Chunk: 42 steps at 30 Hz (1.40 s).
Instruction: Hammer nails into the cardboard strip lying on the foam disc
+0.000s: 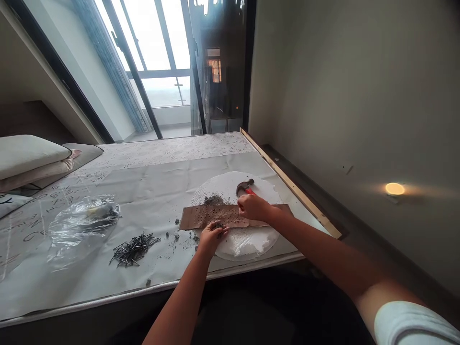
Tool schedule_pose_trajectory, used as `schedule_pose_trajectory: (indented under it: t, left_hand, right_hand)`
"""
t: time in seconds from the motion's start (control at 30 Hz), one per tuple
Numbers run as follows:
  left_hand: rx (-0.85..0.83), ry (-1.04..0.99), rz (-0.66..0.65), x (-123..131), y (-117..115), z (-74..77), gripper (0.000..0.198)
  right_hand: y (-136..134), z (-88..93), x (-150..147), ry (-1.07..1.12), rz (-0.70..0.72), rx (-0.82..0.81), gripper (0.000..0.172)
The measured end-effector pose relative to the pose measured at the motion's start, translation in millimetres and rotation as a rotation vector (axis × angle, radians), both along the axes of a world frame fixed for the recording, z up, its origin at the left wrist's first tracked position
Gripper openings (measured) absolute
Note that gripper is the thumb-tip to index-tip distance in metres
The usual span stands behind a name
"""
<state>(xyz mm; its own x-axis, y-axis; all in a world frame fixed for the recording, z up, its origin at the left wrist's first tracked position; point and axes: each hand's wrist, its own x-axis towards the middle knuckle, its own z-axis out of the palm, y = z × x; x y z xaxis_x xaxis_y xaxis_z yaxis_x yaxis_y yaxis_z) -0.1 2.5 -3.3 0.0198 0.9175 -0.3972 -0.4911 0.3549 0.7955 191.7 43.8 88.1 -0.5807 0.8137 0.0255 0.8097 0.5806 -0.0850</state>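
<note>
A brown wooden board (212,216) with many nails driven into it lies across a round white foam disc (247,242) on the paper-covered surface. My right hand (253,207) is closed round the red handle of a hammer (245,186), whose dark head rests just beyond the board. My left hand (212,235) sits at the board's near edge, fingers curled round a few dark nails. A loose pile of nails (133,248) lies to the left of my left hand.
A crumpled clear plastic bag (84,218) lies at the left. Grey crumbs (214,199) are scattered on and near the disc. Pillows (30,155) are stacked far left. A wooden strip (287,179) edges the right side beside a wall; glass doors stand behind.
</note>
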Motion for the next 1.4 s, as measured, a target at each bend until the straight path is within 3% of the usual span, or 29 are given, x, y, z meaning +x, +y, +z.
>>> schedule_pose_trajectory:
  t: [0.1,0.23,0.43,0.7,0.87,1.0,1.13,1.23,1.27,1.4]
  left_hand:
    - [0.011,0.011,0.013,-0.2,0.2,-0.6,0.028]
    - [0.008,0.016,0.014,-1.8,0.9,-2.6,0.024]
    - [0.027,0.006,0.021,-2.3,-0.4,-4.5,0.025]
    - [0.064,0.011,0.004,-0.8,-3.2,-3.3,0.033]
    - [0.065,0.011,0.027,0.1,-5.5,-6.5,0.033]
    - [0.049,-0.041,0.034,-0.6,-10.2,1.0,0.030]
    - [0.056,-0.103,0.004,-19.0,-23.4,23.6,0.026]
    - [0.050,-0.083,0.023,-52.8,-37.0,34.8,0.025]
    - [0.035,-0.054,0.042,-66.8,-40.9,34.8,0.025]
    - [-0.070,0.262,0.171,-121.8,-46.9,18.2,0.024]
  right_hand:
    - [-4.1,0.7,-16.4,0.026,0.125,-0.057,0.018]
    - [-8.1,-15.1,-42.0,0.006,0.199,-0.127,0.020]
    - [-1.4,-35.3,-57.0,-0.034,0.137,-0.156,0.020]
    - [-9.1,-36.6,-63.6,-0.013,-0.002,-0.178,0.021]
    - [-19.9,-29.9,-57.3,0.129,-0.087,-0.160,0.020]
    - [-50.1,-15.7,-46.0,0.311,-0.046,-0.171,0.020]
    - [-102.1,-7.9,-28.5,0.465,0.018,-0.223,0.023]
    - [-143.5,-12.3,-10.3,0.553,0.030,-0.293,0.022]
    - [-156.0,-15.7,-4.5,0.632,0.000,-0.394,0.020]
    - [-194.4,-33.4,7.5,0.743,-0.120,-0.666,0.021]
